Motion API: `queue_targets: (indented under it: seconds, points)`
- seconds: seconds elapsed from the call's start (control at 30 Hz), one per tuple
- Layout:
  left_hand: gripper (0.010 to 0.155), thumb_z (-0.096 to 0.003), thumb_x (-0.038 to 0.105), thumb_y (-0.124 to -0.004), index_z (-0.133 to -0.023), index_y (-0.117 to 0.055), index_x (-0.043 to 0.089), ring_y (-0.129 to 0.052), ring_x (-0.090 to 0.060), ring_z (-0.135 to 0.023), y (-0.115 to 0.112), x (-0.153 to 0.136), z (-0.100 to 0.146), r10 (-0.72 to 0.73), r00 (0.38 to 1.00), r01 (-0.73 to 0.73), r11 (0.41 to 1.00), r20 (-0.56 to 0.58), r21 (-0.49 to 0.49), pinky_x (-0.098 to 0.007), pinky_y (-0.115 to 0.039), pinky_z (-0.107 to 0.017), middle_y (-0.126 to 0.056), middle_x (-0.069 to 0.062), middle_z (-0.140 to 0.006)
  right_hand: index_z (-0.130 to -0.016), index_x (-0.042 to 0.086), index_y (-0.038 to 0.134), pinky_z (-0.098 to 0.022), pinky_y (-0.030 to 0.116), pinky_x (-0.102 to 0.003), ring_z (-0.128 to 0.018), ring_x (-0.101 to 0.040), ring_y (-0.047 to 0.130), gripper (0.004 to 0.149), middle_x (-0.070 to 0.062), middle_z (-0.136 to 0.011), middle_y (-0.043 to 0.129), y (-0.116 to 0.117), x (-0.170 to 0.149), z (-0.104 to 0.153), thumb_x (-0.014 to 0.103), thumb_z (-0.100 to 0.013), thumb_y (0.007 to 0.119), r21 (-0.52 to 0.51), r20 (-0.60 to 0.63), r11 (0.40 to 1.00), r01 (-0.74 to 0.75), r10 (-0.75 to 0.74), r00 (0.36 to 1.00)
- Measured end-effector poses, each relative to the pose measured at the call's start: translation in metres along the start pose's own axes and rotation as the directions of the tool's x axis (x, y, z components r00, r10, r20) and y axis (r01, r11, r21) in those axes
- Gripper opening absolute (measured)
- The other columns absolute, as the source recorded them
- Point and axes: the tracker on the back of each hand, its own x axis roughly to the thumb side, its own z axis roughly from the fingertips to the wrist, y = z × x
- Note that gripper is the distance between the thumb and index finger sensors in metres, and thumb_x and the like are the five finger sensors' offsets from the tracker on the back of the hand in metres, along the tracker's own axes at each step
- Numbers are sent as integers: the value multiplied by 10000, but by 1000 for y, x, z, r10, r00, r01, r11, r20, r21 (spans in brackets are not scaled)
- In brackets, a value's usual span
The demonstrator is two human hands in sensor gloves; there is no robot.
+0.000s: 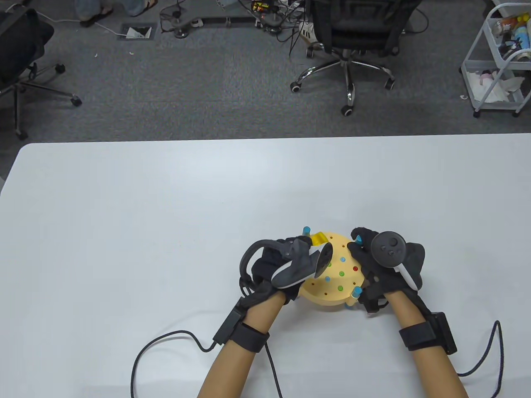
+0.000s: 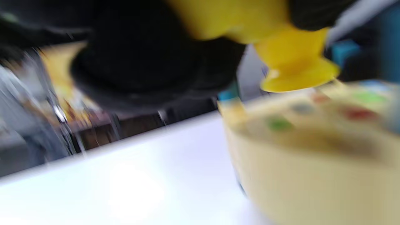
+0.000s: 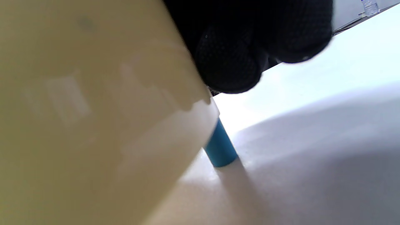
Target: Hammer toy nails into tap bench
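A round cream tap bench [image 1: 332, 286] stands on blue legs near the table's front, its top dotted with red, green and blue toy nails [image 1: 342, 273]. My left hand [image 1: 286, 265] grips a yellow toy hammer [image 1: 319, 237]; in the left wrist view the hammer head [image 2: 297, 72] hovers just above the bench top [image 2: 312, 131], blurred. My right hand [image 1: 373, 265] holds the bench's right side. In the right wrist view my gloved fingertips [image 3: 231, 62] press on the bench wall [image 3: 93, 109] above a blue leg [image 3: 220, 150].
The white table [image 1: 166, 215] stretches to the left and back. Cables [image 1: 166, 344] trail from both wrists over the front edge. Office chairs [image 1: 352, 37] and a cart [image 1: 498, 62] stand on the floor beyond the table.
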Motion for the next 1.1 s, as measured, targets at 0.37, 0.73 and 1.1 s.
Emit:
queue_targets:
  seconds: [0.37,0.73,1.1]
  points:
    - [648,-363,568,-666,-862,-768,168,-1047,-232,-212,0,-64,29,627,749,-621,777,-213,105,-351,-848,-155,-1028,-101,-484,-932,198,686,-437,810,-383,-571,-224,954,568,-105,-849,833,2,-4,0,455,-425,694,7,-11,999,48,-48,999]
    - [652,-376,561,-664,-848,-782,128,-1042,-247,-194,-82,-113,43,495,642,-626,779,-585,-28,-356,-837,-130,-1029,-122,-464,-987,136,645,-442,801,-393,-588,-242,939,674,-142,-873,813,-53,-40,18,502,-420,668,-145,-22,949,280,-286,958]
    - [653,-362,580,-624,-808,-823,146,-1037,-234,-195,-107,-101,38,316,744,-514,834,-589,-202,-361,-836,-133,-1018,-94,-454,-983,141,655,-448,798,-394,-599,-248,937,654,-147,-877,812,-54,-81,25,497,-435,654,-138,-94,944,298,-312,945]
